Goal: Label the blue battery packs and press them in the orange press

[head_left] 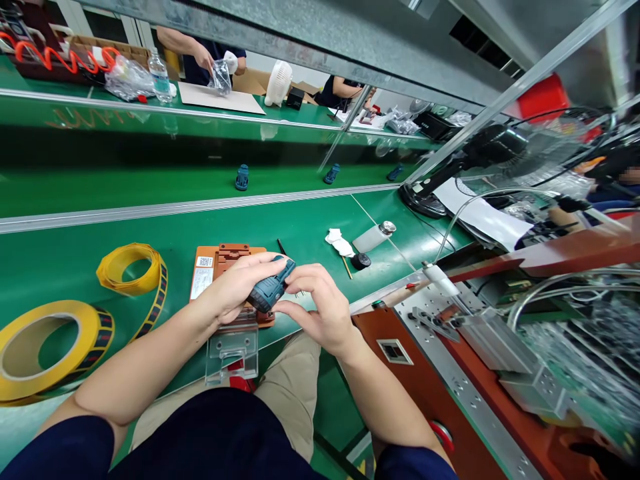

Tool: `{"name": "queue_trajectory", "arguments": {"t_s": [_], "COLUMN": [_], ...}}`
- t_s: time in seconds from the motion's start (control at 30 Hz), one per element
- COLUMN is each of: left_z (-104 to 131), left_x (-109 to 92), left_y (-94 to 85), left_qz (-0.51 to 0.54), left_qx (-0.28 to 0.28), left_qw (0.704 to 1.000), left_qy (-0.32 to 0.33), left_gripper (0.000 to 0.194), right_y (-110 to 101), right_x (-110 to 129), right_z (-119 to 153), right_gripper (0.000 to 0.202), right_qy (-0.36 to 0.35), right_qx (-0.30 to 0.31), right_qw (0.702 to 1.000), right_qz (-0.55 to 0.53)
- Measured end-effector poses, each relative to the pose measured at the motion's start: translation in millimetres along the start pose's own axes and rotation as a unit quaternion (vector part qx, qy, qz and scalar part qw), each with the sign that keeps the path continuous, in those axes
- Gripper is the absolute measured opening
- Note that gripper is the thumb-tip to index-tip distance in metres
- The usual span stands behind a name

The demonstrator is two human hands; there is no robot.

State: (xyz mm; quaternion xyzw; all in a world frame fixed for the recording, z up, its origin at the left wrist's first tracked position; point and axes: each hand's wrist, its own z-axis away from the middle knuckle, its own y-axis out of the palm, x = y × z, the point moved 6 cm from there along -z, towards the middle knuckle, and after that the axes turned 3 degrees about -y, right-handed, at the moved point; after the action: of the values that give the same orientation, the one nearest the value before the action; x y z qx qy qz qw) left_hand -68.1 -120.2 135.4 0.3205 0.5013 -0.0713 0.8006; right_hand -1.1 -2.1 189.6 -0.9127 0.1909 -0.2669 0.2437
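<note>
Dark blue device [271,288] at frame center, pinched between my left hand's [243,283] thumb and fingers; my right hand [321,308] sits at its right side, fingers curled, thumb apart

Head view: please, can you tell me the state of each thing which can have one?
Dark blue device: held between left hand and right hand.
Clear plate: sticking out past the bench edge.
Small yellow roll: partly unwound.
White bottle: metallic top on.
Water bottle: upright.
Black fan: cannot tell if running.
</note>
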Motion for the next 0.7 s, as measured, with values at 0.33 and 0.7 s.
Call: {"name": "queue_trajectory", "arguments": {"t_s": [0.33, 0.7], "left_z": [4, 5], "left_x": [-7, -8], "left_y": [-4.8, -1.9], "left_qz": [-0.014, -0.053], "left_qx": [-0.013, -0.021], "left_qw": [0.999, 0.998], "left_qy": [0.03, 0.035], "left_gripper": [0.036, 0.037], "right_y": [4, 10], "right_x": [-6, -11], "right_z": [-2, -2], "right_gripper": [0.023, 0.013], "right_qy": [0.062, 0.101], "right_qx": [-0.04, 0.03], "right_qw": [0.995, 0.993], "right_qz": [-0.07, -0.062]}}
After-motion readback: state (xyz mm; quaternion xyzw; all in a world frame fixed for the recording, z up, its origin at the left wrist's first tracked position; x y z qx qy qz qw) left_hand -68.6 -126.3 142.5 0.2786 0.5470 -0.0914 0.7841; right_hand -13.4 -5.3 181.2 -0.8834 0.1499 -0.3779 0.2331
